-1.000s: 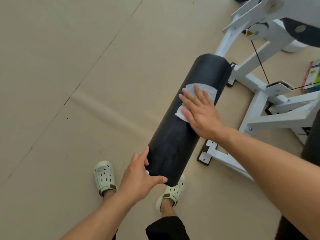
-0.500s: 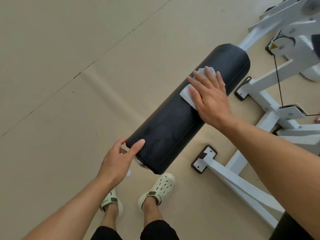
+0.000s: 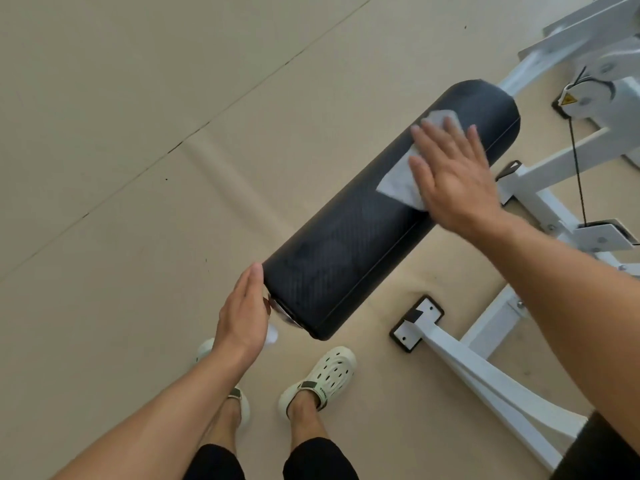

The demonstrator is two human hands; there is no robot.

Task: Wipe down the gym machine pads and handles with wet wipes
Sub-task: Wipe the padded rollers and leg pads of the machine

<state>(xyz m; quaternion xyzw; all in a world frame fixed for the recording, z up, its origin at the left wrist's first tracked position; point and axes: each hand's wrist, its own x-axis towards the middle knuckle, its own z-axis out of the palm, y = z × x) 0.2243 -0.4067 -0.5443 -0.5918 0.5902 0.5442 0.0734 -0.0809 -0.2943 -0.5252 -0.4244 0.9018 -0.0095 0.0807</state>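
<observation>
The right hand (image 3: pixel 453 174) is lying flat with its fingers spread and nearly straight, pressing a wet wipe (image 3: pixel 403 183) against the upper curve of the black roller pad (image 3: pixel 363 233); it is pinching nothing, and the wipe is held only by palm pressure, one corner showing beyond the fingertips and a wider flap sticking out on the thumb side. The left hand (image 3: pixel 244 311) is resting edge-on with straight fingers against the near end of the pad, just beside its metal end cap (image 3: pixel 282 311), and appears to be steadying the roller rather than gripping it. The pad is a long cylinder whose axis is running diagonally from near the person's feet up and away toward the white machine frame (image 3: pixel 540 183), where it joins a white arm. The right hand is sitting toward the far end, so the long unwiped-looking stretch is lying below and left of it, toward the left hand; the next stroke probably needs to travel down along that axis. The cover looks like a finely woven, matte vinyl with faint damp patches, likely somewhat grippy under a thin, limp, fibrous wipe that could bunch if dragged too hard. The frame is painted steel with a thin black cable (image 3: pixel 576 168) running beside it, and the floor (image 3: pixel 138 133) is covered in tan sheeting with seams.
</observation>
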